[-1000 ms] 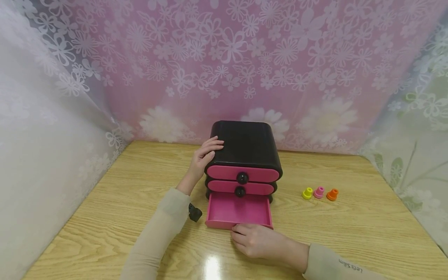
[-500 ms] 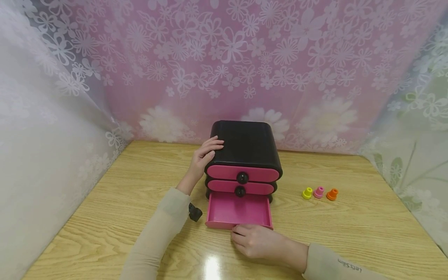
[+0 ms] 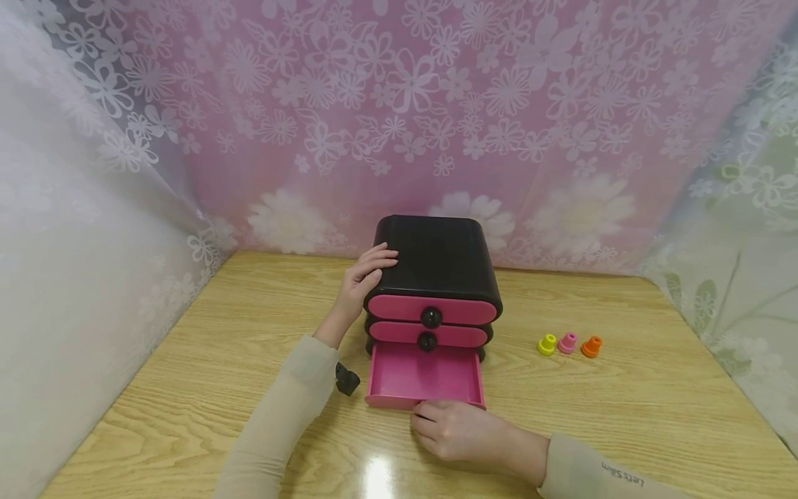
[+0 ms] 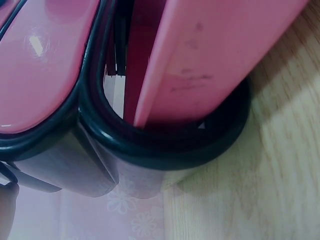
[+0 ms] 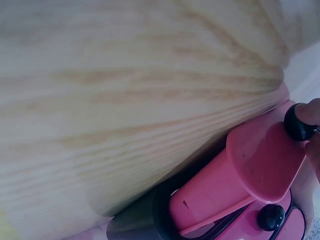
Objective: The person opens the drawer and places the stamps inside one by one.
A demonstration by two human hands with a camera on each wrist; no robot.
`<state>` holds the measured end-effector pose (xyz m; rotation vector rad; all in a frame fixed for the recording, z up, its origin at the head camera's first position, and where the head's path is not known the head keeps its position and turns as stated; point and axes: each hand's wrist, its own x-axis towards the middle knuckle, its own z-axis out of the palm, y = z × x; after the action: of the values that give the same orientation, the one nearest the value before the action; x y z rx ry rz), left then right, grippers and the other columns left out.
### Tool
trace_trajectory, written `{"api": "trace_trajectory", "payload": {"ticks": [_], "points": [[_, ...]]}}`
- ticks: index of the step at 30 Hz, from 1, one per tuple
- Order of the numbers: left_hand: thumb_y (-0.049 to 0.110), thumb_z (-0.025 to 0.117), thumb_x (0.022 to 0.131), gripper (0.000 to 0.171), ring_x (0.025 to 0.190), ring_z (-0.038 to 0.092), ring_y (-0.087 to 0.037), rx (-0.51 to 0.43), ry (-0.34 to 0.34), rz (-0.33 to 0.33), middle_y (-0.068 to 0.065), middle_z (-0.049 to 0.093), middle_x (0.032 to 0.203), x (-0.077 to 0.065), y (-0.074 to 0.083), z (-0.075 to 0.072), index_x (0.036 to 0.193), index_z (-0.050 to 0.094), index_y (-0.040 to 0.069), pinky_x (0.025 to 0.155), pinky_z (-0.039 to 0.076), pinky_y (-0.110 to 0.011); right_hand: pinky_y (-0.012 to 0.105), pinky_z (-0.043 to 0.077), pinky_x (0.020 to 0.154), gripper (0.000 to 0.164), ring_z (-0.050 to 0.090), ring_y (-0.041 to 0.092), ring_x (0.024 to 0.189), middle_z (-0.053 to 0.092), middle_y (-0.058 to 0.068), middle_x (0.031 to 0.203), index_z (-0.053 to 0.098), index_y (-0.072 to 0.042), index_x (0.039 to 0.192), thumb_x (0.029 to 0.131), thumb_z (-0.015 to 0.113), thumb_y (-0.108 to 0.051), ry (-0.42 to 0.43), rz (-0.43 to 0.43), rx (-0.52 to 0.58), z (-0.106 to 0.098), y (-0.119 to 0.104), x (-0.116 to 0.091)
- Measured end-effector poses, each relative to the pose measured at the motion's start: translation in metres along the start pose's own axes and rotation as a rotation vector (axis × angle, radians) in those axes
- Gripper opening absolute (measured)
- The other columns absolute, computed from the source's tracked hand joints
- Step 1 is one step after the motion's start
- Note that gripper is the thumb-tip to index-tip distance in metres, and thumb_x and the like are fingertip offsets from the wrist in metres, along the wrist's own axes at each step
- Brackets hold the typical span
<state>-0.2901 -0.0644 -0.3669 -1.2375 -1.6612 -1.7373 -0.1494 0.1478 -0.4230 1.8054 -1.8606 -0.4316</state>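
A black chest of drawers with pink fronts stands in the middle of the table. Its bottom drawer is pulled out and holds nothing; the upper two are closed. My left hand rests over the chest's upper left edge, fingers lying on the top. At the front, my right hand grips the bottom drawer's round black knob, which the right wrist view shows between thumb and finger. In the left wrist view the drawer's pink side sticks out of the black frame.
To the right of the chest, a yellow, a pink and an orange stepped cone-like piece stand in a row on the wooden table. A small black object lies beside the left sleeve. Floral curtains enclose the table.
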Motion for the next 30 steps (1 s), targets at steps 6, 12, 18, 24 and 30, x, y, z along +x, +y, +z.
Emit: {"api": "trace_trajectory", "payload": {"ticks": [6, 12, 18, 24, 30], "points": [[0.009, 0.042, 0.088, 0.033, 0.122, 0.028, -0.040, -0.002, -0.002, 0.021, -0.035, 0.047, 0.112, -0.002, -0.010, -0.001, 0.101, 0.054, -0.019, 0.104, 0.018, -0.044, 0.023, 0.044, 0.084, 0.051, 0.055, 0.014, 0.096, 0.062, 0.001, 0.098, 0.066, -0.012, 0.093, 0.094, 0.016, -0.001, 0.088, 0.039, 0.038, -0.005, 0.004, -0.001], [0.025, 0.043, 0.091, 0.046, 0.122, 0.029, -0.039, 0.020, 0.002, 0.020, -0.035, 0.047, 0.111, -0.003, -0.013, -0.002, 0.101, 0.054, -0.018, 0.103, 0.020, -0.043, 0.024, 0.047, 0.080, 0.049, 0.057, 0.014, 0.091, 0.063, 0.003, 0.096, 0.067, -0.008, 0.092, 0.096, 0.019, -0.002, 0.239, 0.162, 0.086, -0.014, 0.013, -0.004], [0.028, 0.044, 0.091, 0.049, 0.122, 0.029, -0.040, 0.012, 0.007, 0.025, -0.034, 0.047, 0.112, -0.003, -0.012, -0.002, 0.101, 0.054, -0.018, 0.103, 0.019, -0.044, 0.024, 0.048, 0.077, 0.043, 0.059, 0.014, 0.084, 0.064, 0.004, 0.088, 0.068, -0.006, 0.087, 0.096, 0.026, -0.006, 0.362, 0.296, 0.110, -0.021, 0.021, -0.008], [0.015, 0.043, 0.089, 0.038, 0.122, 0.029, -0.040, -0.001, 0.011, 0.027, -0.034, 0.047, 0.112, -0.002, -0.012, -0.002, 0.100, 0.054, -0.019, 0.103, 0.019, -0.044, 0.028, 0.049, 0.076, 0.037, 0.059, 0.018, 0.084, 0.064, 0.007, 0.087, 0.066, -0.004, 0.085, 0.095, 0.032, -0.011, 0.413, 0.404, 0.153, -0.022, 0.028, -0.016], [0.014, 0.042, 0.089, 0.036, 0.122, 0.028, -0.040, -0.002, 0.004, 0.025, -0.035, 0.047, 0.112, -0.003, -0.013, -0.003, 0.101, 0.054, -0.019, 0.104, 0.018, -0.044, 0.029, 0.049, 0.075, 0.033, 0.058, 0.020, 0.085, 0.062, 0.008, 0.090, 0.065, -0.002, 0.086, 0.093, 0.037, -0.018, 0.390, 0.523, 0.264, -0.023, 0.033, -0.030]]}}
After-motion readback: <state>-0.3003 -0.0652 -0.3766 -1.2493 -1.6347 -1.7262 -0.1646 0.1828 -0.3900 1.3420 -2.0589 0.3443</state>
